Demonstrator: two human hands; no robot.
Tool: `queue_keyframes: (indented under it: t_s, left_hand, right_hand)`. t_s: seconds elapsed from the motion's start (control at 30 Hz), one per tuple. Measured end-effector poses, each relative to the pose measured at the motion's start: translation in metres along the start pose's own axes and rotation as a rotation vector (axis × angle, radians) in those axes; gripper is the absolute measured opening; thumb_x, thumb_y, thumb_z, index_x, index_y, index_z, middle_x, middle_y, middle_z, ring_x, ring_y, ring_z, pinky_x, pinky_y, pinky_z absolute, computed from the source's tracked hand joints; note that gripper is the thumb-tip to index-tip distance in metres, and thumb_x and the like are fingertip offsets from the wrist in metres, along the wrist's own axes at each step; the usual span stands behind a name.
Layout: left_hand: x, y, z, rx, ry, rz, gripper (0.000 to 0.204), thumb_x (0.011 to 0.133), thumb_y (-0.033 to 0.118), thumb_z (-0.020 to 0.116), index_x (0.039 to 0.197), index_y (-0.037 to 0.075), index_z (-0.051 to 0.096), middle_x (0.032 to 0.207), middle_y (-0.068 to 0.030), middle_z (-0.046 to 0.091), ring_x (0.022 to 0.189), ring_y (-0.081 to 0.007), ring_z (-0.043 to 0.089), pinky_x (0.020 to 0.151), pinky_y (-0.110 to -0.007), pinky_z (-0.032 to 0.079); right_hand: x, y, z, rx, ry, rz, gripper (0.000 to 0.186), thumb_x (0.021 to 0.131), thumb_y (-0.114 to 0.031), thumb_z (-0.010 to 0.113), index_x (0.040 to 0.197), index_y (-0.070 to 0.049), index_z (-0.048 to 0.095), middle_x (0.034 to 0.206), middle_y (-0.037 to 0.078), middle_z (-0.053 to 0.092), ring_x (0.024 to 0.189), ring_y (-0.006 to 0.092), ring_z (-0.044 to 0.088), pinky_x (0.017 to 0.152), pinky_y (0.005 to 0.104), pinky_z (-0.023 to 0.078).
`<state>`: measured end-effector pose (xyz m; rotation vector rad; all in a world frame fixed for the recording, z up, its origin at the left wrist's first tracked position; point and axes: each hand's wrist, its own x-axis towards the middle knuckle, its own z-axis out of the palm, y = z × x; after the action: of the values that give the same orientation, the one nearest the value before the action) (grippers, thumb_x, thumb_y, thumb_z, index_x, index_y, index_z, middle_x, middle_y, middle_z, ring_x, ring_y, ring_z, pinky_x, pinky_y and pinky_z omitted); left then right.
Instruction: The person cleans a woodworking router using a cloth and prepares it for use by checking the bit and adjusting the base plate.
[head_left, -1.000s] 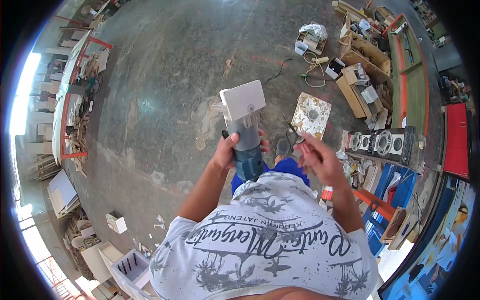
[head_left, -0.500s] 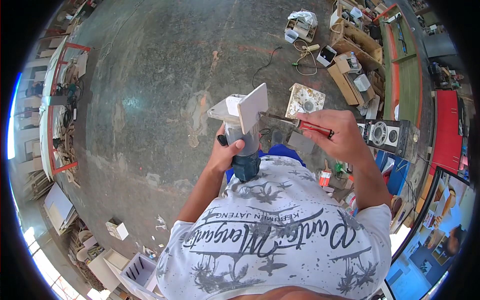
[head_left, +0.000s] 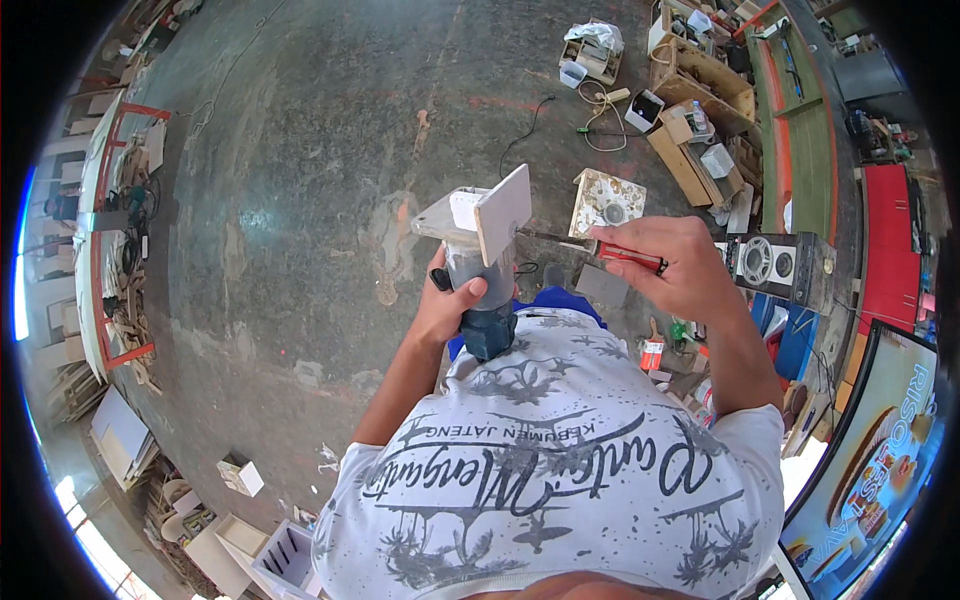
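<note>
My left hand (head_left: 445, 308) is wrapped round the grey body of a trim router (head_left: 488, 333), held upright close to my waist with its dark cap downward. A clear base sits at its upper end, and a flat white board (head_left: 504, 216) stands upright against the base's right side. In my right hand (head_left: 685, 262) is a screwdriver (head_left: 628, 256) with a red and black handle, pinched between thumb and fingers. Its shaft points left, and the tip meets the right face of the white board. What the tip sits in is too small to make out.
A stained white board (head_left: 608, 200) lies on the floor ahead. A speaker unit (head_left: 765, 262) stands at right, near a red cabinet (head_left: 890, 250) and a lit screen (head_left: 868, 455). Wooden boxes (head_left: 700, 80) and cables (head_left: 605, 115) are at far right; an orange-framed rack (head_left: 125, 355) is at left.
The whole view has shifted slightly. Both hands keep their grips, with the screwdriver tip still at the white board. The picture on the screen is different.
</note>
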<state>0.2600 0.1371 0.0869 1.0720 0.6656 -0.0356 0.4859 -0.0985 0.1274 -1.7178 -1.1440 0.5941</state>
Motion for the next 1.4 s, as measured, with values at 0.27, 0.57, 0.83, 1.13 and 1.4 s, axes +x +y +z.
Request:
queue_keyframes:
  t_s: [0.27,0.57,0.83,1.13,1.4]
  left_hand:
    - [0.005,-0.014,-0.004,0.116,0.036,0.032,0.094,0.072,0.056,0.09,0.134,0.0,0.048,0.107,-0.0185,0.069,0.088,-0.0293,0.073,0.075,-0.042,0.062]
    - [0.036,0.011,-0.016,0.096,-0.014,-0.149,0.096,0.072,0.062,0.087,0.135,0.002,0.047,0.105,-0.0172,0.069,0.087,-0.0275,0.073,0.075,-0.042,0.063]
    - [0.039,0.009,-0.023,0.061,-0.031,-0.083,0.098,0.071,0.063,0.087,0.135,0.001,0.046,0.104,-0.0177,0.069,0.086,-0.0281,0.073,0.075,-0.041,0.063]
    - [0.035,0.013,-0.017,0.068,-0.054,-0.06,0.09,0.075,0.052,0.09,0.137,0.001,0.048,0.11,-0.0155,0.072,0.096,-0.0247,0.074,0.085,-0.04,0.061]
    - [0.048,0.016,-0.016,0.109,-0.055,-0.056,0.095,0.072,0.057,0.089,0.136,0.001,0.047,0.106,-0.0164,0.071,0.09,-0.0262,0.074,0.08,-0.04,0.062]
  right_hand:
    - [-0.01,-0.025,-0.007,-0.44,-0.001,-0.131,0.039,0.081,-0.013,0.079,0.12,-0.012,0.076,0.097,0.006,0.074,0.075,0.0215,0.07,0.063,0.0321,0.056]
    - [0.036,-0.027,-0.014,-1.0,-0.041,-0.411,0.033,0.083,-0.016,0.074,0.116,-0.019,0.076,0.103,-0.002,0.07,0.079,0.0121,0.063,0.057,0.0276,0.049]
    - [0.045,-0.003,-0.036,0.148,-0.084,0.288,0.038,0.081,-0.009,0.079,0.119,-0.009,0.073,0.109,0.005,0.073,0.091,0.0143,0.066,0.073,0.0341,0.057]
    - [0.035,0.0,-0.037,0.638,-0.283,0.722,0.038,0.098,-0.02,0.069,0.13,0.0,0.068,0.105,0.007,0.075,0.074,0.0106,0.064,0.07,0.0245,0.053]
    - [0.034,0.0,-0.031,0.116,-0.236,0.432,0.04,0.093,-0.022,0.069,0.131,-0.01,0.071,0.079,0.008,0.074,0.061,0.0087,0.055,0.059,0.0283,0.046]
